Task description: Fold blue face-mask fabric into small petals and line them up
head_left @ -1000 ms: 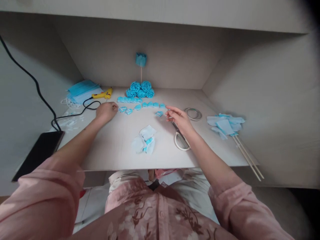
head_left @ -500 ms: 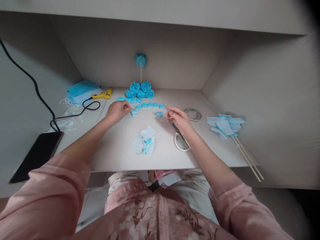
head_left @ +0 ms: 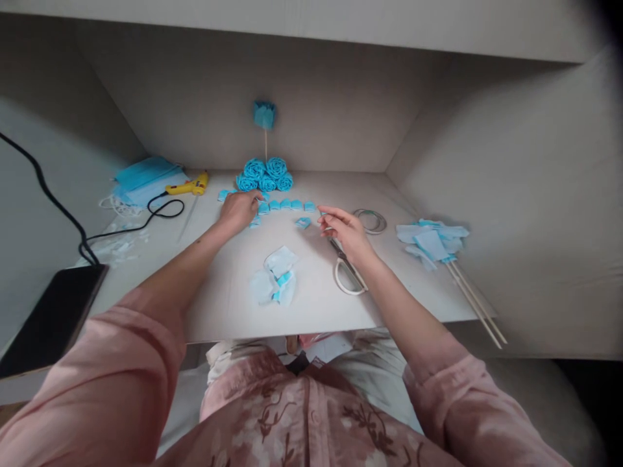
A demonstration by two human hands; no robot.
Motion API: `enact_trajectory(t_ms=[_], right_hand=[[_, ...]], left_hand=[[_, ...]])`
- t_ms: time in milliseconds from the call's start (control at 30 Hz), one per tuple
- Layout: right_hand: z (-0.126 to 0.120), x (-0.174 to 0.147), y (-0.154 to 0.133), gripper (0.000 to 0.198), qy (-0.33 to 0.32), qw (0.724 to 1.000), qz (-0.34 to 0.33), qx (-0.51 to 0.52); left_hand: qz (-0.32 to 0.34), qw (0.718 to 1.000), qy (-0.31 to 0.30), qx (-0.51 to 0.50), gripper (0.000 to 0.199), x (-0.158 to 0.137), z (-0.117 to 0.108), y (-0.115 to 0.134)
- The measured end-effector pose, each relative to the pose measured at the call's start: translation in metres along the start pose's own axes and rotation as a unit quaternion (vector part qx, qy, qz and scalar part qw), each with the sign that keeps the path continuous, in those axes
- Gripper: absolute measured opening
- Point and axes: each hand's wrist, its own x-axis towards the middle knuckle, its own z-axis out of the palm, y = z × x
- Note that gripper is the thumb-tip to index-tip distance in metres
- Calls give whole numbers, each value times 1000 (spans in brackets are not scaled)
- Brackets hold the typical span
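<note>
My left hand (head_left: 239, 213) reaches over the row at the back, its fingertips pinched among small folded blue fabric pieces. What they hold, if anything, is too small to make out, and the hand hides some of the row. A curved line of blue pieces (head_left: 286, 204) runs rightward from those fingertips. At its right end my right hand (head_left: 346, 228) hovers with fingers apart and nothing in them. A single blue piece (head_left: 302, 222) lies just left of that hand. Partly under the right hand are scissors (head_left: 346, 275) with white handles.
Rolled blue rosettes (head_left: 265, 175) are stacked behind, below a blue flower (head_left: 264, 115) on a stick. Left are face masks (head_left: 150, 178), a yellow glue gun (head_left: 191, 185) and a phone-like black slab (head_left: 51, 311). White-blue scraps (head_left: 277, 266), a wire coil (head_left: 372, 221) and fabric-topped sticks (head_left: 470, 295) lie around.
My left hand has moved a little right and up, onto the back row of blue pieces. My right hand stays nearly in place. The view has shifted slightly.
</note>
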Motion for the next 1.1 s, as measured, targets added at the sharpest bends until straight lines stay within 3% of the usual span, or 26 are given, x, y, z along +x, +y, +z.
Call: enact_trajectory(t_ms=[133, 367, 600, 700, 833, 967, 1067, 1100], right_hand=[[1, 0, -3, 36, 30, 999, -14, 16], [-10, 6, -8, 51, 143, 984, -52, 91], [-16, 11, -7, 25, 170, 973, -2, 157], [-13, 10, -10, 23, 182, 967, 8, 176], [-13, 10, -15, 30, 194, 957, 10, 216], [-15, 10, -17, 36, 209, 949, 17, 235], [-17, 11, -16, 35, 216, 947, 12, 238], [-17, 11, -16, 34, 215, 947, 11, 237]], left_hand=[[7, 996, 84, -24, 33, -3, -7, -6], [25, 988, 143, -45, 33, -25, -14, -20], [0, 983, 168, -75, 28, -34, -22, -43], [-4, 980, 180, -88, 28, -35, -30, -49], [-61, 969, 214, -104, 29, -33, -37, -62], [-145, 946, 226, -180, 27, -28, -30, -82], [-184, 928, 224, -235, 24, -24, -22, -96], [-178, 931, 195, -250, 24, -23, -21, -100]])
